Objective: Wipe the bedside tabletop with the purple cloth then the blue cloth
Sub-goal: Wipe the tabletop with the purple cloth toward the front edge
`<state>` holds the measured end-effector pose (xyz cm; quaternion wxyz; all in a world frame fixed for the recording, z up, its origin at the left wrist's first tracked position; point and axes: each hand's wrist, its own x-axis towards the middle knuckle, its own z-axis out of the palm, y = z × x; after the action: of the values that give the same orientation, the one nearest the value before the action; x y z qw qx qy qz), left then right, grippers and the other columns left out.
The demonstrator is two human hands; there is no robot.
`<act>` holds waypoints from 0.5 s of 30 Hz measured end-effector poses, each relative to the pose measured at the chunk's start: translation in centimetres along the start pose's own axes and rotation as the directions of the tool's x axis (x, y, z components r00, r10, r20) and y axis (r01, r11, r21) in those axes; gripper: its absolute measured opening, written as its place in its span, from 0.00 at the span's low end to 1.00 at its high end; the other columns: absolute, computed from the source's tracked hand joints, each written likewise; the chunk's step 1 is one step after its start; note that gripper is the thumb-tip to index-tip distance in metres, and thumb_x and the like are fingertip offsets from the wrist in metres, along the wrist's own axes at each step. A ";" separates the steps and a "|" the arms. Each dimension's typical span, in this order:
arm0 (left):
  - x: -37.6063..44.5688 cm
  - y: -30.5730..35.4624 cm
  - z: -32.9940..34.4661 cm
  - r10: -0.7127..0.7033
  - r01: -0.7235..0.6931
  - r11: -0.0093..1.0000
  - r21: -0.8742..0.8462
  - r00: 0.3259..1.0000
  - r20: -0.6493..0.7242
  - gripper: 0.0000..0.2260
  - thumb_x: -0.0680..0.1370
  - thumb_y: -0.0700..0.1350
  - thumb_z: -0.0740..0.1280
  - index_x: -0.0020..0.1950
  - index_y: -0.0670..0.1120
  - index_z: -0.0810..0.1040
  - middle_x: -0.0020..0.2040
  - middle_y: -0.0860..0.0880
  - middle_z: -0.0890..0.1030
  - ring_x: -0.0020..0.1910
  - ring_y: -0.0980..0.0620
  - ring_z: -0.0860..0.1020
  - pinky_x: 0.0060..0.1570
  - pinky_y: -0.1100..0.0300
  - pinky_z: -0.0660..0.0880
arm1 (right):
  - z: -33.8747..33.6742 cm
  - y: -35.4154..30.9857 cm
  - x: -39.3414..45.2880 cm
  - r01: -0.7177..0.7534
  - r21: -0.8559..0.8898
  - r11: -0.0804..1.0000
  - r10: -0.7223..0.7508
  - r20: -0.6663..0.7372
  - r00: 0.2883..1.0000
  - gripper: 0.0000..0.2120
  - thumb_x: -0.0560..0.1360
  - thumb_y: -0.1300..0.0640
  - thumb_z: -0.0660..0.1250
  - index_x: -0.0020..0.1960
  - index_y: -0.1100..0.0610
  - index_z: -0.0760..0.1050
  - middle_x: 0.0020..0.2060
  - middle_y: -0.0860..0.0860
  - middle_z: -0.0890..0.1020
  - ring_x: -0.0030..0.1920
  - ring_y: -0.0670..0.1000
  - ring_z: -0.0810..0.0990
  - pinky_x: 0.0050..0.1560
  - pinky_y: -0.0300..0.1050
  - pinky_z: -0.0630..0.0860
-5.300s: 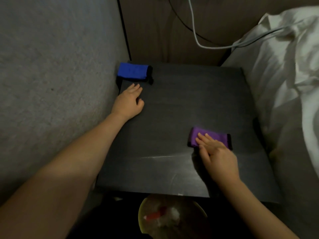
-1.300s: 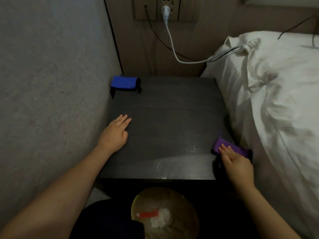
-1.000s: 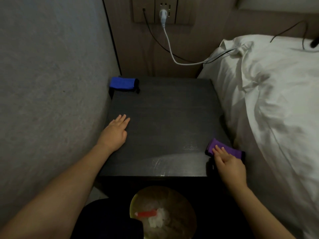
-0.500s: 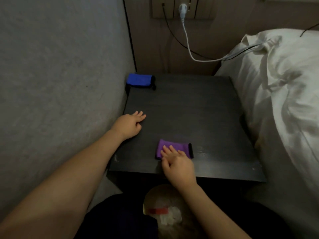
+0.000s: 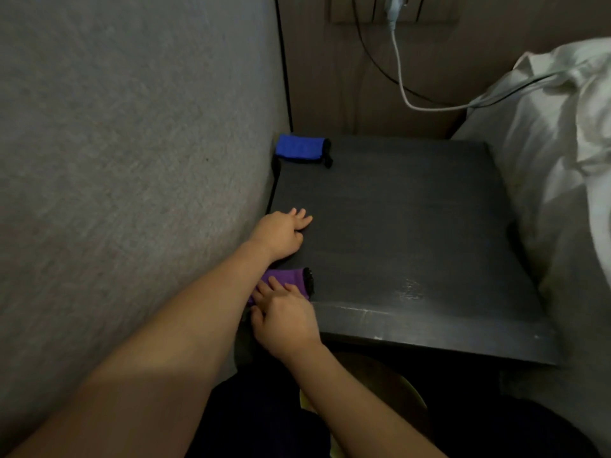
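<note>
The dark bedside tabletop (image 5: 413, 233) stood wedged between a grey textured wall (image 5: 132, 160) on the left and a bed with white bedding (image 5: 555, 166) on the right. The right hand (image 5: 284, 319) lay on the purple cloth (image 5: 287, 278) at the front left corner of the tabletop, its fingers stretched flat over the cloth and pressing it down rather than curling round it. Part of the cloth was hidden under the left forearm, which crossed above it; a dark trim showed along the cloth's right edge. The left hand (image 5: 281, 231) rested palm down on the tabletop near its left edge, just beyond the purple cloth, with the fingers relaxed and holding nothing. The two hands sat close together but did not touch. The blue cloth (image 5: 301, 150), folded and with a black edge on its right side, lay in the far left corner of the tabletop against the wall, well apart from both hands. A white cable (image 5: 401, 84) and a black cable (image 5: 373, 61) hung from a wall socket (image 5: 393, 8) behind the table and ran towards the bedding. Below the front edge of the table a yellowish round bin rim (image 5: 410, 388) was partly visible in shadow.
</note>
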<state>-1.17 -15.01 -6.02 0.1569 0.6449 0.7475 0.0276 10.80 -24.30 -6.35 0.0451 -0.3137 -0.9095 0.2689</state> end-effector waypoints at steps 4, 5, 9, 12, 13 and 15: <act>-0.1 0.1 0.2 -0.010 0.010 1.000 -0.011 1.000 0.004 0.24 0.76 0.40 0.57 0.72 0.52 0.62 0.75 0.52 0.60 0.75 0.53 0.57 0.74 0.54 0.58 | -0.2 0.2 -0.3 0.034 0.008 0.999 -0.034 0.007 0.999 0.21 0.71 0.56 0.55 0.61 0.60 0.75 0.64 0.55 0.76 0.66 0.55 0.71 0.66 0.49 0.65; -0.1 0.1 0.2 -0.010 0.010 1.000 -0.014 1.000 0.001 0.24 0.76 0.40 0.57 0.72 0.52 0.62 0.75 0.52 0.60 0.75 0.53 0.57 0.74 0.54 0.59 | -0.2 0.4 -0.7 0.037 -0.001 0.999 -0.037 -0.013 0.999 0.21 0.70 0.56 0.55 0.58 0.59 0.78 0.63 0.54 0.78 0.65 0.53 0.73 0.65 0.47 0.67; -0.3 0.3 0.8 -0.009 0.006 0.999 -0.043 0.999 -0.050 0.24 0.76 0.39 0.57 0.73 0.50 0.62 0.76 0.50 0.60 0.75 0.53 0.57 0.74 0.56 0.58 | -0.6 1.4 -2.9 -0.033 0.026 0.999 0.035 -0.099 0.994 0.17 0.65 0.52 0.58 0.45 0.51 0.84 0.49 0.46 0.85 0.53 0.46 0.82 0.55 0.42 0.77; -0.8 0.9 2.2 -0.018 0.001 0.992 -0.127 0.991 -0.132 0.25 0.75 0.35 0.56 0.73 0.46 0.62 0.76 0.46 0.60 0.76 0.50 0.56 0.74 0.58 0.53 | -1.6 3.1 -4.7 -0.120 0.066 0.991 0.126 -0.101 0.987 0.19 0.64 0.50 0.55 0.42 0.48 0.84 0.45 0.41 0.85 0.50 0.42 0.83 0.51 0.41 0.78; -0.9 1.0 2.8 -0.021 -0.004 0.990 -0.144 0.986 -0.167 0.25 0.75 0.34 0.56 0.73 0.45 0.62 0.76 0.45 0.60 0.76 0.49 0.56 0.74 0.57 0.52 | -1.9 4.0 -5.4 -0.147 0.069 0.987 0.154 -0.105 0.982 0.19 0.64 0.50 0.54 0.42 0.47 0.84 0.45 0.41 0.85 0.50 0.41 0.83 0.50 0.42 0.79; -0.9 1.0 3.4 -0.023 -0.010 0.988 -0.152 0.976 -0.218 0.26 0.74 0.33 0.56 0.72 0.43 0.63 0.75 0.44 0.61 0.76 0.48 0.57 0.74 0.56 0.52 | -2.8 5.9 -6.9 -0.201 0.054 0.978 0.207 -0.122 0.971 0.19 0.65 0.50 0.55 0.43 0.47 0.84 0.46 0.41 0.85 0.51 0.41 0.82 0.51 0.43 0.79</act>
<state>0.76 -16.24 -8.79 0.1224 0.6216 0.7581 0.1547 20.18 -23.22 -6.45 0.0813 -0.4210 -0.8621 0.2701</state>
